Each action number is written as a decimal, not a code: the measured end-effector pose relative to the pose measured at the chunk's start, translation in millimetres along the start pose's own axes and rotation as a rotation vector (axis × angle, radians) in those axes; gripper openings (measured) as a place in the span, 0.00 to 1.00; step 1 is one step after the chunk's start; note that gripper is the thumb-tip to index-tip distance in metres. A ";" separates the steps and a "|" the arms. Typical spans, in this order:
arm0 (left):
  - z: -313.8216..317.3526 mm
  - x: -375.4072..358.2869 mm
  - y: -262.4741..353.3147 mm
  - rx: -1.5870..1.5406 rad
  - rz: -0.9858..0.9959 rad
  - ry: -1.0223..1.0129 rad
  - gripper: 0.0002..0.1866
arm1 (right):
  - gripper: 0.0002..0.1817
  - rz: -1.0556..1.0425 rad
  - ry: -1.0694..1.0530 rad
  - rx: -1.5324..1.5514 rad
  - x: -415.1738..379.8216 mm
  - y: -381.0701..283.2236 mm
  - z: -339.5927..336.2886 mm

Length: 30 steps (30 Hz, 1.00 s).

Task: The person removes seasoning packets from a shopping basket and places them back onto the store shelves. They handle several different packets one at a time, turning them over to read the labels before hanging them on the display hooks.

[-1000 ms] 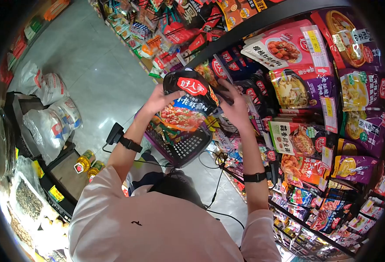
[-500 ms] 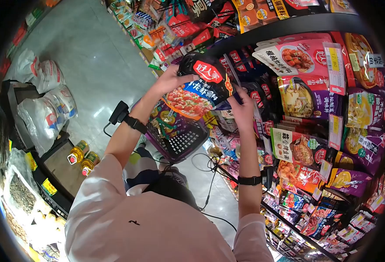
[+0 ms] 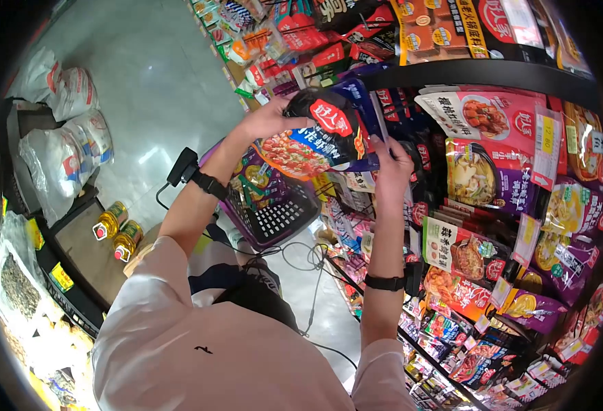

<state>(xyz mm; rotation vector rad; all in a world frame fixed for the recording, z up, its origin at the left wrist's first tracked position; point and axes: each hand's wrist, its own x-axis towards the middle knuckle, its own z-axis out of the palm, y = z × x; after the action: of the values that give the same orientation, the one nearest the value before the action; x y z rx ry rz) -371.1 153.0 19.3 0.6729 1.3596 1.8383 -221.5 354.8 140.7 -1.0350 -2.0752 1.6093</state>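
Note:
A black packet of crayfish seasoning (image 3: 318, 133), with a red label and a picture of the cooked dish, is held up over the shopping basket. My left hand (image 3: 268, 121) grips its left edge, thumb across the front. At the right side my right hand (image 3: 392, 164) is closed on the edge, its thumb pointing up; most of its fingers are hidden. Behind the black packet shows a dark purple packet (image 3: 361, 103), close to my right thumb. Below hangs or stands a purple shopping basket (image 3: 274, 222) with several packets inside.
Shelves of hanging packets, such as a pink packet (image 3: 483, 116), line the right side. A black shelf rail (image 3: 479, 73) crosses above. At left, two oil bottles (image 3: 120, 229) stand on a low stand near white sacks (image 3: 69, 157). A cable (image 3: 308, 257) loops below the basket.
The view has shifted, so the shelves appear lower and farther right. More of the purple packet shows behind the black one. Both hands keep their grip.

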 end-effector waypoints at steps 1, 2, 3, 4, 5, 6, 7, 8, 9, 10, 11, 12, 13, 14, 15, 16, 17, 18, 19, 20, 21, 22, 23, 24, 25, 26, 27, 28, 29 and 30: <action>-2.1 -1.8 -11.8 0.076 0.045 0.004 0.21 | 0.13 -0.003 0.012 0.012 2.8 1.3 0.3; -3.8 -3.9 -22.2 0.153 0.091 0.012 0.22 | 0.13 -0.005 0.024 0.024 5.4 3.0 1.1; -4.5 -6.7 -25.8 0.229 0.135 0.022 0.23 | 0.14 -0.047 0.017 -0.040 6.0 0.0 3.9; -3.9 -9.3 -29.7 0.284 0.196 0.023 0.23 | 0.14 -0.066 0.012 -0.043 9.1 2.8 4.5; -4.1 -12.1 -33.7 0.296 0.154 0.016 0.23 | 0.14 -0.083 0.006 -0.046 14.0 6.4 4.8; -3.4 -15.1 -34.7 0.306 0.111 0.006 0.23 | 0.13 -0.100 0.001 -0.049 16.0 7.5 6.2; -2.3 -17.5 -35.7 0.314 0.069 -0.004 0.23 | 0.13 -0.076 -0.004 -0.057 16.7 7.0 7.1; -2.0 -18.2 -39.5 0.324 0.072 -0.013 0.23 | 0.13 -0.060 0.000 -0.034 15.1 6.6 9.7; -1.6 -18.0 -42.9 0.333 0.076 -0.023 0.23 | 0.13 -0.044 0.006 -0.012 9.0 2.1 13.3; -0.9 -18.1 -45.9 0.342 0.081 -0.033 0.23 | 0.13 -0.029 0.012 0.009 2.9 -0.5 14.7; -1.0 -19.7 -48.6 0.359 0.129 -0.027 0.24 | 0.12 -0.023 0.055 0.001 -2.2 1.6 14.1; -1.9 -19.9 -45.6 0.369 0.125 -0.050 0.24 | 0.14 -0.027 0.069 0.023 -4.3 7.8 11.0; -2.4 -18.9 -43.6 0.378 0.120 -0.074 0.24 | 0.16 -0.030 0.084 0.045 -5.0 15.9 6.1; -1.7 -18.0 -41.8 0.386 0.114 -0.099 0.24 | 0.17 -0.031 0.099 0.066 -6.2 21.4 2.1; 0.1 -15.8 -45.2 0.374 0.156 -0.083 0.24 | 0.17 -0.019 0.127 0.067 -9.0 21.8 1.5; 0.8 -12.1 -48.5 0.383 0.126 -0.112 0.24 | 0.17 -0.018 0.149 0.075 -11.4 21.9 0.5; 0.7 -7.3 -51.5 0.391 0.097 -0.141 0.25 | 0.16 -0.016 0.172 0.084 -13.4 21.7 -0.3; 0.1 -2.3 -52.6 0.400 0.069 -0.169 0.25 | 0.15 -0.016 0.193 0.094 -14.4 21.5 -0.4; 0.9 2.6 -53.6 0.348 0.026 -0.199 0.26 | 0.15 -0.005 0.203 0.107 -16.3 19.7 -0.9; 3.5 6.6 -55.1 0.294 0.022 -0.220 0.26 | 0.14 0.007 0.212 0.119 -18.6 16.1 -1.5; 5.5 10.9 -57.7 0.241 0.018 -0.238 0.26 | 0.13 0.018 0.218 0.130 -19.4 12.4 -0.7; 5.7 15.4 -60.1 0.189 0.017 -0.254 0.26 | 0.12 0.016 0.217 0.127 -18.8 8.8 1.2; 4.9 19.1 -62.7 0.206 0.006 -0.254 0.28 | 0.11 0.015 0.216 0.124 -19.1 5.5 3.0; 3.9 19.0 -60.4 0.201 -0.003 -0.252 0.28 | 0.10 0.017 0.220 0.120 -20.9 2.7 3.7; 1.9 18.5 -58.4 0.195 -0.011 -0.252 0.28 | 0.10 -0.002 0.204 0.122 -22.0 1.1 6.3; -1.5 17.9 -56.0 0.192 -0.019 -0.253 0.28 | 0.10 -0.022 0.188 0.127 -21.7 0.3 11.4; -3.8 11.2 -43.8 0.178 -0.107 -0.241 0.28 | 0.09 -0.043 0.172 0.135 -20.1 -0.7 15.3; -5.4 8.2 -48.3 0.141 -0.085 -0.207 0.28 | 0.09 -0.056 0.167 0.130 -18.4 -2.7 17.7; -6.3 4.7 -55.2 0.104 -0.064 -0.173 0.28 | 0.09 -0.068 0.163 0.126 -17.4 -4.1 20.6; -6.3 0.6 -62.9 0.067 -0.045 -0.138 0.28 | 0.09 -0.078 0.156 0.122 -16.9 -3.4 22.5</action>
<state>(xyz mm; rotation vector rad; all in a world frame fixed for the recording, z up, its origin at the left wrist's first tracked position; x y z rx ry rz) -360.4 160.3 -42.7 0.7823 1.3393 1.6854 -225.4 326.8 139.7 -0.9928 -1.8686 1.5435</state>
